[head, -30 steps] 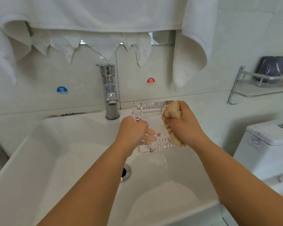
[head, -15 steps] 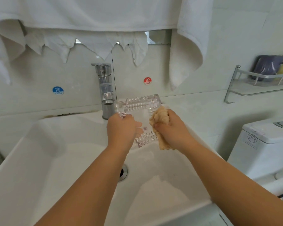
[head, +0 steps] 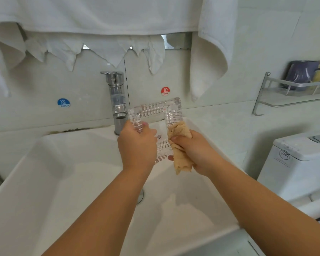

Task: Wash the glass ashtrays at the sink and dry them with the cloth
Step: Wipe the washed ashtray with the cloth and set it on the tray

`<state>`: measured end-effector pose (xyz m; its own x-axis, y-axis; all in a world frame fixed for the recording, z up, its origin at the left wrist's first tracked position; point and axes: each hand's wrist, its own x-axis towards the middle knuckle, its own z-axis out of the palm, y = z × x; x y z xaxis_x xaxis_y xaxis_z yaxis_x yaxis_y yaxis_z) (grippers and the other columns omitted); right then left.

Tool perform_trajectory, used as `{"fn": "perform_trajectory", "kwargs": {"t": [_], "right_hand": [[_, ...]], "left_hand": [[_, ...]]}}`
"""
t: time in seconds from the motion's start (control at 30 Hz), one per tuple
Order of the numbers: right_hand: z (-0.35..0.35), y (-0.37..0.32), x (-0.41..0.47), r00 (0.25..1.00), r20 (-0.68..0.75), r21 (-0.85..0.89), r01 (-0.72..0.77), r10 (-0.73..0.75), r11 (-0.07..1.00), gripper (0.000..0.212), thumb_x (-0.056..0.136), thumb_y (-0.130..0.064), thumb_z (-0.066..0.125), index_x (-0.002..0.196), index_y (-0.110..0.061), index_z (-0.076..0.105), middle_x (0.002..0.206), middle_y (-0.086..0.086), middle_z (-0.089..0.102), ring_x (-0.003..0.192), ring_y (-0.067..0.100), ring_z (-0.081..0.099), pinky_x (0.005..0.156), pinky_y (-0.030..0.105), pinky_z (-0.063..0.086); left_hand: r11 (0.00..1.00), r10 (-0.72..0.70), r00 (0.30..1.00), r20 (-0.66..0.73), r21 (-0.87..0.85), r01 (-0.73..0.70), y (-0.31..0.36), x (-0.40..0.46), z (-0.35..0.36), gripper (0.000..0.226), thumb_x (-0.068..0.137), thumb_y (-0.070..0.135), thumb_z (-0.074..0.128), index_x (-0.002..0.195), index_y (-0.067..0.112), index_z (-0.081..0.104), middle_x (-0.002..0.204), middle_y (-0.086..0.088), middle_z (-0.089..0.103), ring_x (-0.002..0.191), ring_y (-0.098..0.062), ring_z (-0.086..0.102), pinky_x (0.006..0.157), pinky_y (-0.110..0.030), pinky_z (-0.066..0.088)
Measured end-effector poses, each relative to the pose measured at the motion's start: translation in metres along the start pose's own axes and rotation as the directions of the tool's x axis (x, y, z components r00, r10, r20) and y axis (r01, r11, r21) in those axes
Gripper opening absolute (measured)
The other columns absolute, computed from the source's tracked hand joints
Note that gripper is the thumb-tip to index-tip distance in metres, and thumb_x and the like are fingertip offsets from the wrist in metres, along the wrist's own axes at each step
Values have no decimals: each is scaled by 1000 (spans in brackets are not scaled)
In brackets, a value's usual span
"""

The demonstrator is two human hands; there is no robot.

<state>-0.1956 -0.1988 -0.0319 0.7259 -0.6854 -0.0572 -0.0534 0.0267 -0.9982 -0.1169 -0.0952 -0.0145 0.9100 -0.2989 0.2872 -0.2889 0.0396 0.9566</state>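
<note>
glass ashtray (head: 156, 115): square, clear, ribbed along the rim; held tilted on edge above the white sink (head: 44, 182), just right of the chrome tap (head: 117, 100), upper rim at spout height. small label noted on its base.

left hand (head: 137, 146): gripped the ashtray's left side, fingers curled round the rim, fingertips (head: 145, 124) visible through the glass.

right hand (head: 196, 150): closed round a bunched tan cloth (head: 179, 132), thumb across it; cloth pressed against the ashtray's right side, loose end hanging below the fist. one fingertip seen under the lower glass edge; which hand, not determinable.

drain (head: 140, 196): partly hidden behind the left forearm. no water seen at the spout.

surroundings: white towels (head: 107, 15) draped above, one corner hanging at right of the tap. blue "cold" sticker (head: 63, 103) left of the tap, red "hot" sticker (head: 165, 91) right of it, both on the wall tiles. metal wall shelf (head: 292, 89) at far right, carrying dark and yellow items, not identifiable. white toilet cistern (head: 299, 163) below the shelf, with a flush button on the lid.
</note>
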Motion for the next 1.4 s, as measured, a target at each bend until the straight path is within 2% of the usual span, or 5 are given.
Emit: {"fn": "perform_trajectory", "kwargs": {"t": [0.23, 0.43, 0.63, 0.97, 1.4], "right_hand": [[-1, 0, 0, 959, -268, -104, 68, -94, 992, 16, 87, -21, 66, 79, -8, 65, 63, 7, 64, 63, 30, 66, 67, 45, 57], [-28, -12, 0, 932, -272, -225, 179, -238, 958, 6, 89, -14, 62, 83, -12, 64, 64, -1, 59, 57, 12, 56, 53, 24, 41], [-28, -10, 1, 969, -159, -209, 156, -191, 965, 22, 83, 4, 59, 97, -12, 56, 74, -1, 60, 61, 9, 58, 49, 19, 46], [-30, -2, 8, 958, -255, -288, 56, -132, 956, 27, 86, -33, 68, 71, -12, 63, 62, 0, 63, 56, 16, 60, 53, 24, 46], [-30, -7, 10, 947, -297, -142, 84, -124, 986, 8, 85, -12, 67, 87, -15, 61, 69, 1, 64, 59, 15, 60, 55, 24, 49]], "left_hand": [[983, -127, 978, 164, -110, 146, 6, 0, 2, 14, 97, 14, 53, 85, 21, 54, 87, -5, 72, 67, -17, 69, 59, -28, 52], [938, -314, 713, 627, 87, 336, 20, 25, -21, 16, 86, 27, 66, 100, 18, 64, 95, -1, 76, 89, -17, 65, 90, -37, 52], [899, -430, 576, 695, 272, 343, 19, 29, -36, 15, 88, -2, 59, 103, -4, 63, 98, -20, 73, 68, -19, 70, 64, -31, 61], [937, -347, 797, 495, 152, 313, 10, 18, -17, 14, 96, -1, 47, 101, 7, 57, 96, -17, 69, 65, -30, 65, 47, -34, 58], [940, -324, 781, 534, 90, 328, 5, 5, -1, 23, 88, -6, 55, 102, 11, 57, 96, -12, 70, 75, -27, 70, 57, -34, 60]]}}
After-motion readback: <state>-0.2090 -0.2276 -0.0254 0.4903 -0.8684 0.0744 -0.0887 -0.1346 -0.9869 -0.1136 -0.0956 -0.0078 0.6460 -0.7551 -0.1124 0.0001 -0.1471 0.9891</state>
